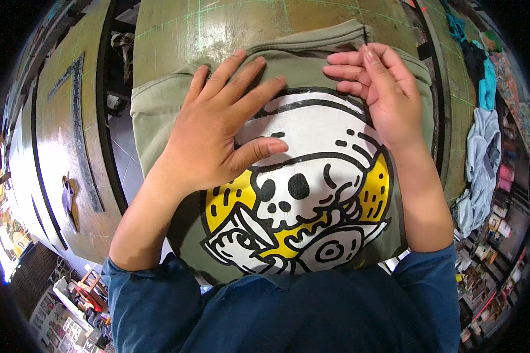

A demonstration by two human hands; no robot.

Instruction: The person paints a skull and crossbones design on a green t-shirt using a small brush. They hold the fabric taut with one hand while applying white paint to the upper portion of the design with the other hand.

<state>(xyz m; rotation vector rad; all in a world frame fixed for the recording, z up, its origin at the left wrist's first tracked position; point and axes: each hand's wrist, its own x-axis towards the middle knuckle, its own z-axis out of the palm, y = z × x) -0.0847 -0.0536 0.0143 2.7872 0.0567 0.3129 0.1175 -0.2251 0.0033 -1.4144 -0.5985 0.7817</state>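
An olive-green T-shirt (pixel 185 235) lies on the board before me, its large print of a white skull in a cap over yellow facing up. My left hand (pixel 218 117) rests on the shirt, fingers spread, partly over the cap of the print. At the upper right, my right hand (pixel 388 88) has thumb and index finger pinched together beside the corner of the folded fabric edge. What sits between those fingertips is too small to make out. The other fingers of that hand are loosely curled.
Under the shirt is a worn brown board (pixel 229 23) with green lines. Another board (pixel 53 141) on the left carries a dark L-shaped square (pixel 88 153) and a small cloth (pixel 69 200). Grey and teal cloths (pixel 482 159) hang along the right side, near cluttered shelves.
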